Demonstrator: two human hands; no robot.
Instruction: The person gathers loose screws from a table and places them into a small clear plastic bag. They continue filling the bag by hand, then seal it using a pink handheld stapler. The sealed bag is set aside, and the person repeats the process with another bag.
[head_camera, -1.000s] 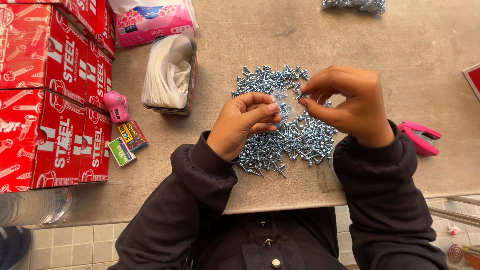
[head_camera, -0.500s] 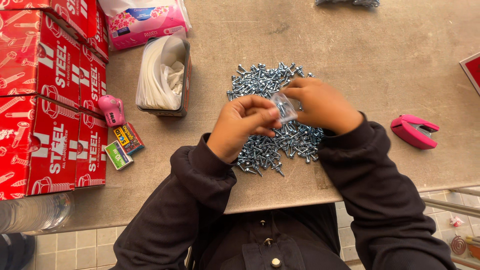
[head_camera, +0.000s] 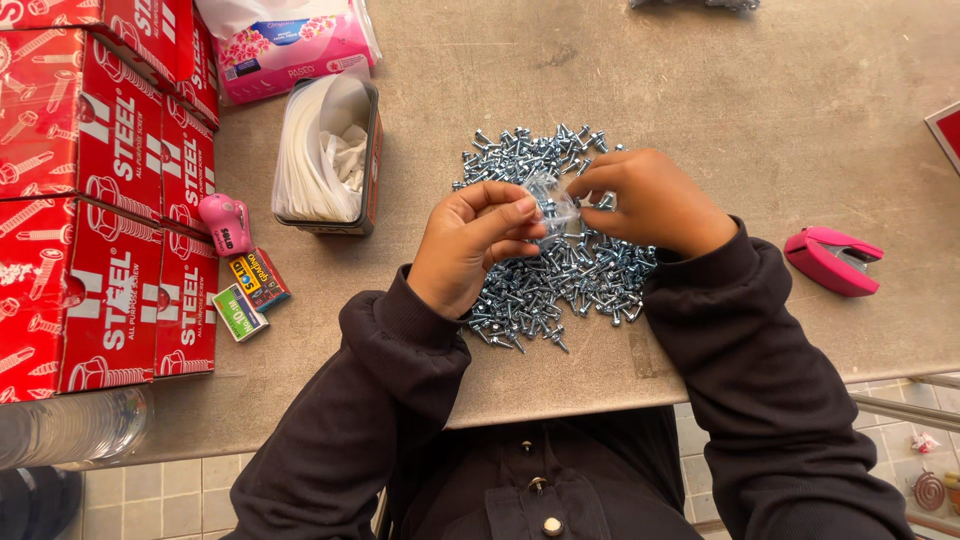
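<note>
Your left hand (head_camera: 470, 245) is pinching a small clear plastic bag (head_camera: 556, 203) in a narrow grip, holding it just above the pile of silver screws (head_camera: 560, 275) on the table (head_camera: 720, 120). Your right hand (head_camera: 655, 200) is closing its fingertips at the bag's mouth; whether a screw is between them is hidden.

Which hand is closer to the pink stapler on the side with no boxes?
The right hand. It is over the screw pile, with bare table between it and the pink stapler. The left hand is farther away, on the pile's other side.
</note>
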